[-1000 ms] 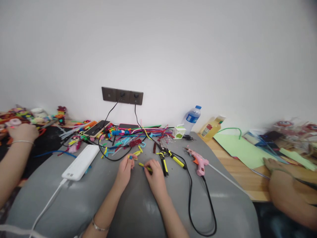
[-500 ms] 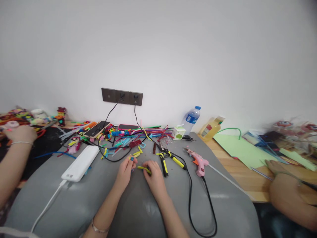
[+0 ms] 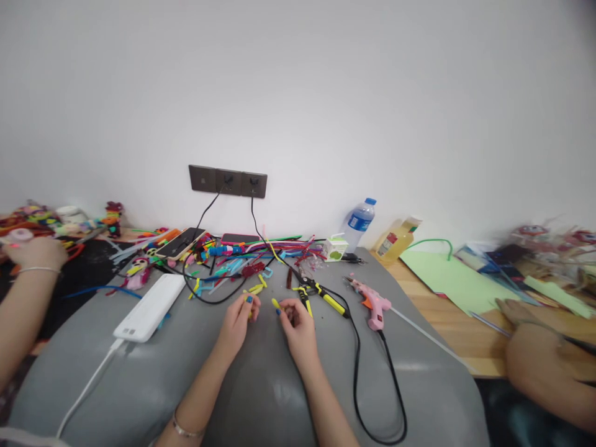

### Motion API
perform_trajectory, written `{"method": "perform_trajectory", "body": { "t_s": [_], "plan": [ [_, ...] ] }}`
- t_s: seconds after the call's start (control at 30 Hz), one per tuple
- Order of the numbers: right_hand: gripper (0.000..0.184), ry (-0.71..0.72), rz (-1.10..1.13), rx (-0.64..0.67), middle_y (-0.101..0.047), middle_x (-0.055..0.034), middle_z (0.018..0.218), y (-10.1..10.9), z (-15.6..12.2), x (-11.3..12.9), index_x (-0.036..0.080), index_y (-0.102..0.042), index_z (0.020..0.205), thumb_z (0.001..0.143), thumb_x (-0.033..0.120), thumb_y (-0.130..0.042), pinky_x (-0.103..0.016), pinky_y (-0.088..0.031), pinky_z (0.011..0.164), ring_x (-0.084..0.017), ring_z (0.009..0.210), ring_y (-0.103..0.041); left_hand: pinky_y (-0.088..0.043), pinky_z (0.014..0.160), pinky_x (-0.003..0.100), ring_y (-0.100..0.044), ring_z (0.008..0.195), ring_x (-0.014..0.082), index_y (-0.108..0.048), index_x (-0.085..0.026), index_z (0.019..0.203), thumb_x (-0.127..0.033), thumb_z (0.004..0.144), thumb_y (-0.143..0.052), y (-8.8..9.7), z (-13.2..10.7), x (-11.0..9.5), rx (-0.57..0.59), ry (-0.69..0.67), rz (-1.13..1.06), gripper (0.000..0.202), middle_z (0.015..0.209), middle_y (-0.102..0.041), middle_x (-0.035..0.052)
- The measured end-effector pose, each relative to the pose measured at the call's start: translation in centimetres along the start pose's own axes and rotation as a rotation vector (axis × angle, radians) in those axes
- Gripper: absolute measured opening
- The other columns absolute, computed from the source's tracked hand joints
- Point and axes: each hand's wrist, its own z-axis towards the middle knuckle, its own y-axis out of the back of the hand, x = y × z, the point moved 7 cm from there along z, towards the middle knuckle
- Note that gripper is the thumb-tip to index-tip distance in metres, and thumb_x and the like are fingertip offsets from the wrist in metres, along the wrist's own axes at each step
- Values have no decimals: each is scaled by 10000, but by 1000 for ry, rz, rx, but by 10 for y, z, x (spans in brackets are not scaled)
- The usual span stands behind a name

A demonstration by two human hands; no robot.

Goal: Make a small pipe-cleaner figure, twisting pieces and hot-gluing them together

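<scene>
My left hand is pinching a short yellow piece, fingers closed on it. My right hand is gripping another yellow piece, just left of the yellow-handled cutters on the grey counter.

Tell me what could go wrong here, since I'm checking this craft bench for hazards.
The pink glue gun lies on the grey cloth close to the right hand; if it is hot, a reach sideways could burn. Its black cord loops beside the right forearm and could snag and drag the gun. The yellow-handled cutters rest just beyond the fingers holding a small yellow piece, so a nick seems possible.
</scene>
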Motion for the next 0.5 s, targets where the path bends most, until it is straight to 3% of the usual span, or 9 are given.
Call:
{"method": "perform_trajectory", "body": {
  "t_s": [0.1, 0.17, 0.37, 0.5],
  "plan": [
    [204, -64, 187, 37, -625, -28, 736, 2, 1, -5, 205, -614, 837, 765, 378, -697, -274, -446, 607, -173, 671, -568, -444, 773, 323, -571, 848, 212, -703, -187, 910, -322, 908, -478, -10, -3, -14, 110, -192, 224, 263, 879, -613, 85],
    [222, -95, 237, 79, -631, -25, 729, 1, 1, -7, 208, -608, 811, 739, 381, -727, -272, -454, 603, -174, 667, -579, -450, 788, 329, -583, 862, 219, -729, -198, 944, -291, 904, -497, -14, -6, -16, 158, -242, 296, 253, 911, -616, 95],
    [82, -64, 136, 137, -625, -19, 725, -6, -1, -3, 198, -637, 778, 751, 259, -684, -277, -443, 633, -171, 670, -581, -465, 722, 289, -648, 812, 209, -731, -189, 944, -286, 889, -519, -11, -3, -5, 179, -129, 239, 240, 905, -715, 88],
    [7, -9, 53, 161, -618, -16, 726, -8, -3, 2, 200, -655, 756, 758, 194, -650, -276, -429, 627, -169, 662, -566, -440, 616, 254, -613, 671, 176, -719, -174, 928, -286, 828, -583, -13, -2, 3, 190, -43, 227, 202, 802, -708, 57]
  ]
}}
